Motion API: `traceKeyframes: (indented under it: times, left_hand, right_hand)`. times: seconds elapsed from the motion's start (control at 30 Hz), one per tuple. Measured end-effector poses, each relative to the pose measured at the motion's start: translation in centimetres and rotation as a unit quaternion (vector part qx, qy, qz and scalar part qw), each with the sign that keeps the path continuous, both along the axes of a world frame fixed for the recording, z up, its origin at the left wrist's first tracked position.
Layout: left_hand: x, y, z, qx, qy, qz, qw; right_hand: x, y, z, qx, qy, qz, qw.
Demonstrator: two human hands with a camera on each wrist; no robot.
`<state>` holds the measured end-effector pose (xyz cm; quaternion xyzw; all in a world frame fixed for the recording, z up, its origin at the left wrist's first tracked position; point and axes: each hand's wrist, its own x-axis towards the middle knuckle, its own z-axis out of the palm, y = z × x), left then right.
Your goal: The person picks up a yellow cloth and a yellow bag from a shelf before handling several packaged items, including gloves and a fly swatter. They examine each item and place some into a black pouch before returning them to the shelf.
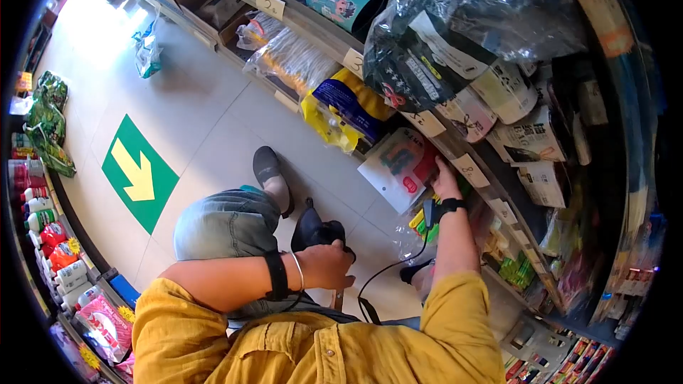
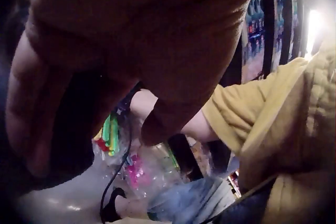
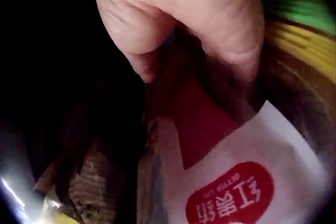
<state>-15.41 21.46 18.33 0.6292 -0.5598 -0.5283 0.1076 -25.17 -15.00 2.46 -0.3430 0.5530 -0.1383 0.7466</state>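
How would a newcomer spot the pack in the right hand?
Find the shelf edge with handwritten price tags. Below it, the right hand grips a flat white pack. Its red patch and red oval label set it apart from the yellow-and-blue pack nearby.

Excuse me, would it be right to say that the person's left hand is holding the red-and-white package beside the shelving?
Not quite: the right hand, not the left, is holding the red-and-white package beside the shelving, as the head view shows.

Bottles [image 1: 39,221] stand left and a shelf [image 1: 316,34] stands right. An arrow [image 1: 134,173] lies on the floor [image 1: 206,117] between them.
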Motion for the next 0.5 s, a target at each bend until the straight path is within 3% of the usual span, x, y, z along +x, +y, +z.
traceKeyframes:
  times: [0.07,0.13,0.23,0.3,0.4,0.5]
  left_hand:
    - [-0.1,0.0,0.3,-0.004,0.024,0.003,1.0]
    - [-0.5,0.2,0.2,-0.021,0.025,0.019,0.999]
    - [-1.0,0.5,0.3,-0.034,0.037,0.031,0.998]
    - [-1.1,0.6,0.1,-0.036,0.041,0.039,0.998]
    - [-0.7,0.2,0.4,-0.032,0.04,0.049,0.997]
    - [-0.6,-0.1,0.5,-0.024,0.028,0.048,0.998]
  right_hand:
    - [0.5,2.3,1.8,-0.06,0.096,0.02,0.993]
    - [0.7,2.7,2.0,-0.082,0.094,0.015,0.992]
    - [-1.3,-2.2,-3.1,-0.083,0.025,-0.01,0.996]
    - [-0.3,-3.8,-3.4,-0.155,0.035,-0.011,0.987]
    - [2.5,-5.5,-3.0,-0.37,0.151,0.05,0.915]
    - [4.7,-7.2,-3.1,-0.5,0.257,0.124,0.818]
